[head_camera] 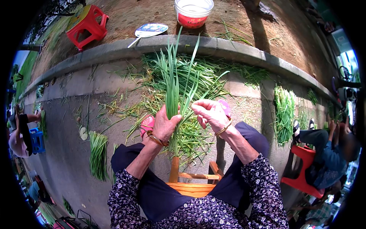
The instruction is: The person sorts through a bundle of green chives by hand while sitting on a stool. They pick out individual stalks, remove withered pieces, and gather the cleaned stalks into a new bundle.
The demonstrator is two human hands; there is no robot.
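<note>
My left hand (166, 122) grips a bunch of garlic chives (171, 91), leaf tips pointing away from me and stalks hanging below the fist. Beside the bunch, my right hand (210, 113) has its thumb and forefinger together at the edge of the leaves. Whether a leaf is pinched there is too small to tell. Beyond both hands a large heap of chives (200, 77) lies on the pavement against the kerb. Loose yellowish and green trimmings (191, 143) are scattered below my hands, between my feet.
A stone kerb (120, 51) crosses ahead; past it are a red stool (88, 27), a hand fan (151, 30) and a white-and-red bucket (194, 14). Chive bundles lie at left (98, 154) and right (284, 114). A person (328, 160) sits on a red stool (300, 171) at right.
</note>
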